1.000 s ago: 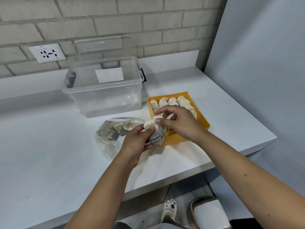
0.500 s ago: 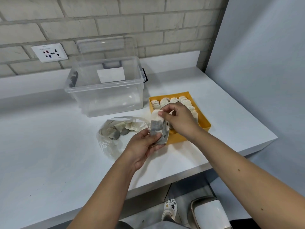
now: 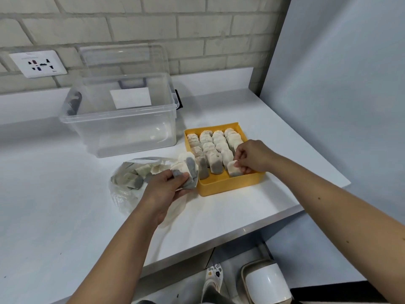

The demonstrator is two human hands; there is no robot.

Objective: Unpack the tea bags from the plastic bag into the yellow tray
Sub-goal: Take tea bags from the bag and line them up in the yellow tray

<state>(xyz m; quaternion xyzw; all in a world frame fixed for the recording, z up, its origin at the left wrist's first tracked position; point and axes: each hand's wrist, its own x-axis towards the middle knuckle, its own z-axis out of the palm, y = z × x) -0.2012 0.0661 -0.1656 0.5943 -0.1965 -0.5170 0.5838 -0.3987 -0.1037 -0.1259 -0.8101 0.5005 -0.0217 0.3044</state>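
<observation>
On the counter (image 3: 54, 194), plastic bag (image 3: 122, 200) holds several tea bags (image 3: 135, 178) yet to move; yellow tray (image 3: 232, 187): four rows, mostly filled (front strip bare); left hand (image 3: 162, 191) grips a bunch (image 3: 189, 170), right hand (image 3: 254, 155) pinches one tea bag (image 3: 232, 170) at the right row's front.

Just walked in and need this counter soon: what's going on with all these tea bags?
A person is unpacking tea bags by hand. The left hand grips a small bunch of tea bags beside the plastic bag, which holds more. The right hand pinches a single tea bag at the near end of the rightmost row in the yellow tray. The tray holds four rows, with some room left at the front.
</observation>
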